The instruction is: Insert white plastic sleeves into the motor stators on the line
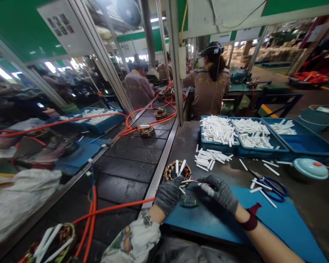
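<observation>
Both of my hands wear grey knit gloves. With the fingers bent, my left hand (168,194) pinches thin wires at the near edge of a copper-wound motor stator (169,170). Two white sleeve tubes (182,167) stick up from that stator. My right hand (222,193) closes its fingertips on the other end of a thin wire (192,181) running between the hands. Below them, a small green part (190,204) with coloured wires lies on the blue mat (208,223). Fine detail at the fingertips is too small to make out.
A pile of white tubes (211,158) lies before blue bins (276,149) of more tubes. Blue-handled scissors (276,190) and a light-blue round container (310,168) sit rightward. Left runs a conveyor (126,160) with stators and orange cables (120,203). Co-workers (210,87) sit beyond.
</observation>
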A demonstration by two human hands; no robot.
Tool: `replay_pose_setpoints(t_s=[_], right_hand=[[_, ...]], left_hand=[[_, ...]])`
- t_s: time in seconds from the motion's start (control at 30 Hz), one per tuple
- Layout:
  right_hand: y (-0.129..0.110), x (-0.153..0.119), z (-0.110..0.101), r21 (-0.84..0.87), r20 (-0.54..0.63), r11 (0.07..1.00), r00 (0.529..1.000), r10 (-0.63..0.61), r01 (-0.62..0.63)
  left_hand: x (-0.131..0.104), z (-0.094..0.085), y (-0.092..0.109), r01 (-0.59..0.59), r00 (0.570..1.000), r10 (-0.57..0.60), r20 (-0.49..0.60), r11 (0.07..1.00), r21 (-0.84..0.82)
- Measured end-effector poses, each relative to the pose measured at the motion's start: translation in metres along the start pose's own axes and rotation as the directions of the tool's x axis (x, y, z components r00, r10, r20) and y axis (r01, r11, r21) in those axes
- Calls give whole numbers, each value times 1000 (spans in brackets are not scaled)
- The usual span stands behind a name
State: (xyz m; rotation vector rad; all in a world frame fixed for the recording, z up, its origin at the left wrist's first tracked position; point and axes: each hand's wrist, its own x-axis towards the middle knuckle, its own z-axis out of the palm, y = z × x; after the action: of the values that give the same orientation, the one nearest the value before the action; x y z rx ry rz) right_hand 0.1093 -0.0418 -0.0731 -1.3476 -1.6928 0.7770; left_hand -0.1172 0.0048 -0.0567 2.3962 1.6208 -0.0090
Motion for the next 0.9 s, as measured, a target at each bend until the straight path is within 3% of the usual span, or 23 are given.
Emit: replay_pose_setpoints(t_s=[0.2, 0.33, 0.47, 0.6, 0.67, 0.73, 0.8, 0.9], right_hand=[[0, -2, -5, -24, -62, 1000, 998, -16, 14], [3, -1, -3, -108, -116, 986, 983, -140, 128], [11, 1, -2, -191, -56, 941, 954, -295, 280], [9, 5, 8, -430, 72, 818, 918, -390, 382], [4, 9, 13, -463, 90, 835, 953, -288, 296], [-2, 14, 17, -266, 76, 961, 995, -63, 81], [-7, 20, 20, 50, 132, 984, 978, 163, -171], [-12, 22, 29, 322, 265, 857, 907, 326, -402]], left_hand=[[0, -1, 0, 12, 1000, -13, 23, 1000, 14], [0, -1, 1, 14, 1000, -14, 21, 1000, 2], [0, 2, 0, 28, 999, -29, 26, 1000, 13], [1, 9, -3, 4, 1000, -3, -21, 999, 38], [1, 13, -4, -2, 999, 5, -42, 997, 76], [1, 17, -4, -17, 999, 22, -40, 991, 133], [1, 17, -2, -44, 999, 47, -11, 982, 186], [0, 14, 0, -67, 997, 58, 45, 969, 237]])
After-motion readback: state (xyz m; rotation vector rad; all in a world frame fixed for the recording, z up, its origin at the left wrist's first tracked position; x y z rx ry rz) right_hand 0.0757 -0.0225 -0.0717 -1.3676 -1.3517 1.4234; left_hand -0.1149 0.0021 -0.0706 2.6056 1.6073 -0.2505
